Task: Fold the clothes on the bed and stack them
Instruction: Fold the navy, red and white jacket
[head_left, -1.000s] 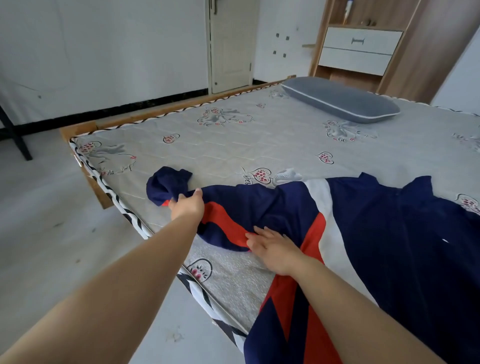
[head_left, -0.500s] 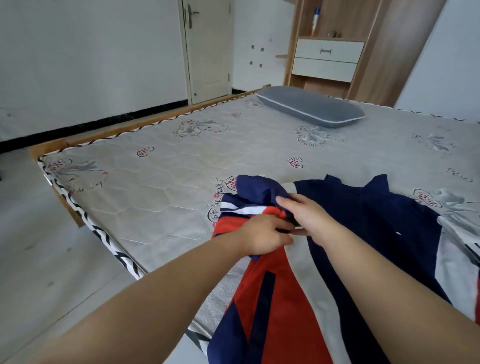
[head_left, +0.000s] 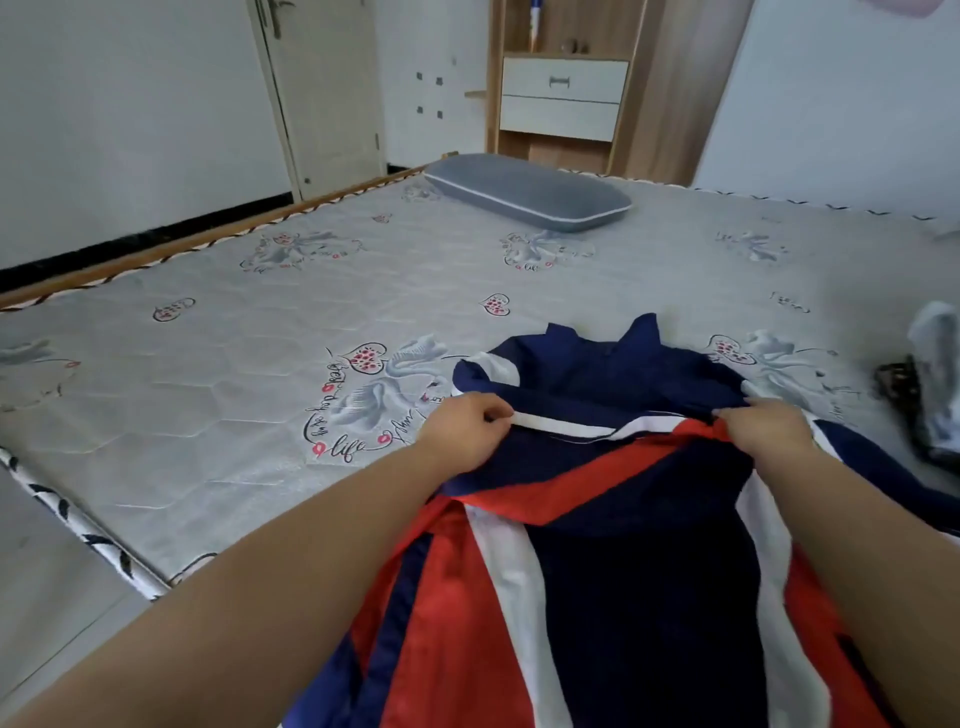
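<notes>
A navy, red and white jacket (head_left: 639, 561) lies on the grey patterned mattress (head_left: 249, 364), its collar pointing away from me. A sleeve is folded across the chest. My left hand (head_left: 467, 428) pinches the white-striped edge of that sleeve at the left. My right hand (head_left: 769, 428) grips the red and navy fabric at the right end of the same fold. Both hands sit level, just below the collar.
A grey pillow (head_left: 524, 192) lies at the head of the bed. Other clothes, pale and dark (head_left: 930, 395), sit at the right edge. The mattress edge (head_left: 88, 535) runs close at the lower left, with floor beyond. A drawer unit (head_left: 563, 98) and door stand behind.
The left sleeve has been brought from the far left over the jacket's chest. My hands, close together half a second ago, have spread apart along the fold. The view has shifted right.
</notes>
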